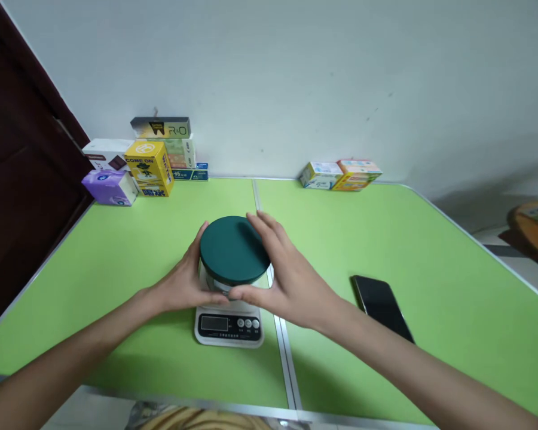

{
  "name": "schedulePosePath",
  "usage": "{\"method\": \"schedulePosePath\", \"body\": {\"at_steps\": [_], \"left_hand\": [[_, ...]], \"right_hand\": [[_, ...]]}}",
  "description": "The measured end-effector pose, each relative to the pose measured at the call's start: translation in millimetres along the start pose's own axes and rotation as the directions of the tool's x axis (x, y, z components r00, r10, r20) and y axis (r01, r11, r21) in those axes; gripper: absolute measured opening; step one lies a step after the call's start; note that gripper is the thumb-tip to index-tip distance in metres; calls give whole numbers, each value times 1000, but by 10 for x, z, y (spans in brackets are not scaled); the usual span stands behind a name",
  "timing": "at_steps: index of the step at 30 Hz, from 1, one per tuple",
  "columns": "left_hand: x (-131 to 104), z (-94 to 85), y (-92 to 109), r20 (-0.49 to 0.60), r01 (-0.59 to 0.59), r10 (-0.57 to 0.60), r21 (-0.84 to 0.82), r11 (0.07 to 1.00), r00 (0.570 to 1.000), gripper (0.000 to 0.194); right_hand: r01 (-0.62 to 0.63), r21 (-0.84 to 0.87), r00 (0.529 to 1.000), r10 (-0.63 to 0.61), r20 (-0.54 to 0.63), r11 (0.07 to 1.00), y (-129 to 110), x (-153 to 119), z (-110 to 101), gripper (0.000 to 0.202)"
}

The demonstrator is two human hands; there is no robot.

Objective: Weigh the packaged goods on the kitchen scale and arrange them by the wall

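Note:
Between my two hands is a round container with a dark green lid (234, 249); below the lid a strip of its clear or pale body shows. My left hand (189, 278) wraps its left side, thumb along the front. Around the right side curves my right hand (278, 272), fingers at the lid's edge and thumb at the front. Under the container is a white kitchen scale (229, 343) with a dark display and several round buttons. Whether the container rests on the scale or is held just above it, I cannot tell.
A black phone (383, 306) lies to the right on the green table (327, 239). At the back left stand a yellow box (149, 169), a purple tissue pack (110, 187) and several other boxes. Two small boxes (341, 175) sit by the wall. A metal seam divides the tabletop.

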State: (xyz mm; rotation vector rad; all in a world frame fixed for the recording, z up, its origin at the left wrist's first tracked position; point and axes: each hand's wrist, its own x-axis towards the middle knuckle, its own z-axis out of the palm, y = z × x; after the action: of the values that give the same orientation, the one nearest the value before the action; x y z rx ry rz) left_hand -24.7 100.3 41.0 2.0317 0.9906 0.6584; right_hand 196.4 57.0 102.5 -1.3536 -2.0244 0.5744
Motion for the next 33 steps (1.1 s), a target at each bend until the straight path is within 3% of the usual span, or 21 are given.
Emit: {"method": "schedulePosePath", "body": {"at_steps": [5, 7, 11, 14, 19, 22, 26, 29, 31, 33], "left_hand": [[-151, -146, -155, 36, 122, -125, 81, 989, 992, 133], [-200, -179, -189, 15, 159, -161, 71, 985, 987, 131], [-225, -148, -215, 14, 188, -189, 43, 981, 982, 124], [-199, -55, -212, 1, 180, -180, -6, 984, 984, 116], [-148, 84, -111, -96, 242, -249, -82, 967, 964, 98], [-41, 106, -17, -152, 297, -307, -87, 951, 939, 99], [284, 186, 180, -122, 190, -199, -81, 978, 972, 95], [575, 333, 400, -29, 29, -29, 2, 1000, 999, 66], [739, 466, 538, 56, -48, 43, 87, 995, 997, 52], [880, 621, 644, 163, -68, 42, 155, 986, 986, 52]], "right_hand": [[-161, 276, 982, 181, -46, 948, 271, -73, -236, 81], [-224, 390, 972, 236, 19, 893, 433, -133, -256, 81], [-232, 406, 960, 139, 244, 884, 625, -227, -112, 106], [-166, 378, 954, 50, 297, 911, 622, -205, 130, 113], [-70, 507, 981, -32, 190, 859, 613, -82, 546, 119], [-33, 544, 998, 3, 56, 839, 663, -66, 593, 118], [-20, 522, 992, 83, -98, 853, 720, -114, 306, 92], [-67, 530, 956, 205, -207, 845, 913, -158, -65, 73], [-147, 538, 880, 358, -312, 830, 1194, -196, -322, 67], [-236, 538, 723, 516, -460, 809, 1583, -244, -570, 67]]}}
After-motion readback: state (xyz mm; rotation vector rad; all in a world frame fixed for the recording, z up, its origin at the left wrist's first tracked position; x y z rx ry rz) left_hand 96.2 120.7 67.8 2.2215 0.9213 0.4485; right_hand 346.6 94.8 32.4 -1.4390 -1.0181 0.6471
